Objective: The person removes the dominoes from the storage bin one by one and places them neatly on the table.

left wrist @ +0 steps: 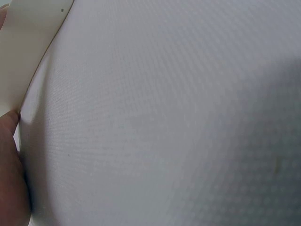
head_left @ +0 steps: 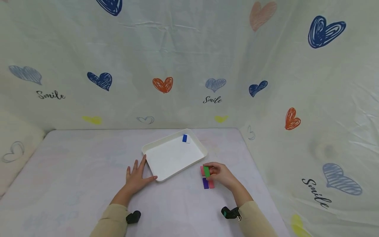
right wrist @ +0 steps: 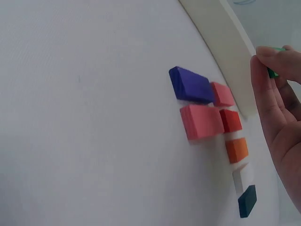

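Note:
My left hand (head_left: 136,179) has its fingers spread, thumb and fingertip touching the near-left side of a white tray (head_left: 171,159). In the left wrist view only part of that hand (left wrist: 13,183) shows beside the tray wall (left wrist: 30,52). Right of the tray, my right hand (head_left: 224,177) pinches a green block (head_left: 206,171) between thumb and fingers, above other blocks. Below it lie a purple block (head_left: 205,183) and a pink block (head_left: 211,184), with another pink one (head_left: 202,170) behind. A blue block (head_left: 185,138) lies inside the tray at its far corner.
The right wrist view shows more blocks in a row on the table: red (right wrist: 230,121), orange (right wrist: 237,150), white (right wrist: 241,177) and dark green (right wrist: 247,201). A heart-patterned curtain (head_left: 189,59) hangs behind the table (head_left: 74,171) and along its right side.

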Action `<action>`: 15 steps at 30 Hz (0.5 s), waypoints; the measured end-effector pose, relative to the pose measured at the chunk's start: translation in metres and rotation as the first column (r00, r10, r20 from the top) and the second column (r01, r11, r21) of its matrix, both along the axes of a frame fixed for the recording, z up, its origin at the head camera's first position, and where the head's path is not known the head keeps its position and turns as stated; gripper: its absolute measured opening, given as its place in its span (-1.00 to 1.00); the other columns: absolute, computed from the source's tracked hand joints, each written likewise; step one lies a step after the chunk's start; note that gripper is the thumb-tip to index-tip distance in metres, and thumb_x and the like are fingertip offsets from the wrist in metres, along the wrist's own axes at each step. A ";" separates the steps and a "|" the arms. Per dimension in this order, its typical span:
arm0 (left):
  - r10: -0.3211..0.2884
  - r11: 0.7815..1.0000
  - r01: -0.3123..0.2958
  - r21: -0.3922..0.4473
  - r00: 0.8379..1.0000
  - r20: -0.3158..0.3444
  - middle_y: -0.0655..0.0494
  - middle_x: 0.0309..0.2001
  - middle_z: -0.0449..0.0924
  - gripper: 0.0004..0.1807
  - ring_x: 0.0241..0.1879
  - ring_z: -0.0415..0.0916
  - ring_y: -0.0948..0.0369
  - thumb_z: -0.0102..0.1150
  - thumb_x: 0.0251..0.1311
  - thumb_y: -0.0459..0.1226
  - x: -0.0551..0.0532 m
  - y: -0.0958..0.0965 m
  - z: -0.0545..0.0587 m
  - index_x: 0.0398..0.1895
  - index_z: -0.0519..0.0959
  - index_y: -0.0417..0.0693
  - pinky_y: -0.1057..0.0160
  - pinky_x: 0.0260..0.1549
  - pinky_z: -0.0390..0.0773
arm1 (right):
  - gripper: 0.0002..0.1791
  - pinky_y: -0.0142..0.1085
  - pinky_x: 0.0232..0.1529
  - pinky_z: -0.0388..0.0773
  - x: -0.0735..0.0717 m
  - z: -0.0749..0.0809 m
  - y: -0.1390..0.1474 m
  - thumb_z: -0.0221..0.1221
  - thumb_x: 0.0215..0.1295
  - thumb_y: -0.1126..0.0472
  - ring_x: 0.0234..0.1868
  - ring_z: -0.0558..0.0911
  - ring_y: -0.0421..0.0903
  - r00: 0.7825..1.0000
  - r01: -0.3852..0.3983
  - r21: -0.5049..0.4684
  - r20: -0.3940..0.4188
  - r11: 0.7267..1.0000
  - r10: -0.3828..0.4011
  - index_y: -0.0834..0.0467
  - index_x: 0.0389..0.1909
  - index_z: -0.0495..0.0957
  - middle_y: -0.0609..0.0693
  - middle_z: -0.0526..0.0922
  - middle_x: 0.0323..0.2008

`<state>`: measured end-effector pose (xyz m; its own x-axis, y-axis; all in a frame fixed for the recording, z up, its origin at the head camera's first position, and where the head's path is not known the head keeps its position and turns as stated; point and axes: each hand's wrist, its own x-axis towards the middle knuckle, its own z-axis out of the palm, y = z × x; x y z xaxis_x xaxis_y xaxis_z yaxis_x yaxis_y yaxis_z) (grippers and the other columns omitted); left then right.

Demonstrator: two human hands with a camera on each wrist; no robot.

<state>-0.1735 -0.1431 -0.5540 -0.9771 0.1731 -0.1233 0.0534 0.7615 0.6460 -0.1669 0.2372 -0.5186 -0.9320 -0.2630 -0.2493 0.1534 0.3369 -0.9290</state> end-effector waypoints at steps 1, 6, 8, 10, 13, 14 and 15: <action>-0.001 1.000 0.001 0.002 1.000 0.001 -0.35 0.47 -0.09 0.23 0.46 -0.31 -0.29 0.34 0.03 0.15 0.000 0.000 0.000 0.54 -0.19 -0.21 -0.28 0.31 -0.48 | -0.46 -0.29 -0.18 0.61 0.002 -0.001 0.004 0.28 0.08 0.52 -0.17 0.58 -0.05 1.000 0.004 0.007 -0.001 1.000 -0.004 0.26 0.15 0.53 0.07 0.64 -0.20; 0.000 1.000 0.000 -0.003 1.000 0.022 -0.33 0.49 -0.11 0.22 0.47 -0.35 -0.27 0.34 0.06 0.13 -0.001 0.000 0.000 0.54 -0.22 -0.19 -0.26 0.31 -0.51 | -0.48 -0.32 -0.20 0.59 0.010 -0.006 0.020 0.23 0.10 0.55 -0.10 0.57 -0.03 1.000 0.000 0.035 -0.022 0.999 0.001 0.27 0.14 0.55 0.11 0.61 -0.05; -0.003 1.000 0.003 -0.005 1.000 0.031 -0.31 0.49 -0.13 0.22 0.47 -0.37 -0.26 0.33 0.07 0.13 -0.001 0.000 0.000 0.55 -0.24 -0.18 -0.24 0.32 -0.53 | -0.49 -0.33 -0.22 0.59 0.012 -0.008 0.025 0.24 0.11 0.56 -0.10 0.57 -0.03 1.000 -0.007 0.056 -0.030 0.998 0.008 0.27 0.14 0.55 0.12 0.59 -0.01; -0.002 1.000 0.002 -0.002 0.999 0.032 -0.31 0.49 -0.13 0.22 0.47 -0.37 -0.26 0.33 0.08 0.12 -0.002 0.000 0.000 0.55 -0.24 -0.18 -0.24 0.32 -0.53 | -0.49 -0.32 -0.20 0.60 0.014 -0.009 0.030 0.25 0.10 0.55 -0.10 0.58 -0.02 0.999 -0.011 0.074 -0.038 0.997 0.014 0.29 0.14 0.54 0.13 0.58 0.01; -0.002 1.000 0.002 -0.002 0.999 0.036 -0.31 0.49 -0.13 0.22 0.47 -0.37 -0.25 0.33 0.08 0.13 -0.001 0.001 0.001 0.55 -0.24 -0.17 -0.23 0.32 -0.54 | -0.48 -0.31 -0.19 0.60 0.016 -0.011 0.037 0.28 0.08 0.53 -0.12 0.59 -0.01 0.999 -0.016 0.095 -0.044 0.995 0.020 0.32 0.13 0.53 0.15 0.60 -0.02; -0.002 1.000 0.002 -0.002 0.999 0.035 -0.32 0.49 -0.13 0.22 0.47 -0.37 -0.25 0.33 0.08 0.13 -0.001 0.001 0.001 0.55 -0.24 -0.17 -0.23 0.32 -0.54 | -0.48 -0.31 -0.19 0.61 0.017 -0.011 0.038 0.29 0.07 0.53 -0.13 0.59 -0.01 0.999 -0.015 0.113 -0.045 0.993 0.020 0.31 0.13 0.54 0.14 0.61 -0.04; -0.002 1.000 0.002 -0.001 0.999 0.035 -0.31 0.49 -0.14 0.22 0.47 -0.38 -0.25 0.33 0.08 0.13 -0.001 0.001 0.001 0.55 -0.24 -0.17 -0.24 0.32 -0.54 | -0.47 -0.30 -0.19 0.61 0.018 -0.011 0.039 0.30 0.05 0.53 -0.14 0.59 0.00 0.999 -0.014 0.129 -0.047 0.992 0.021 0.31 0.12 0.54 0.14 0.61 -0.05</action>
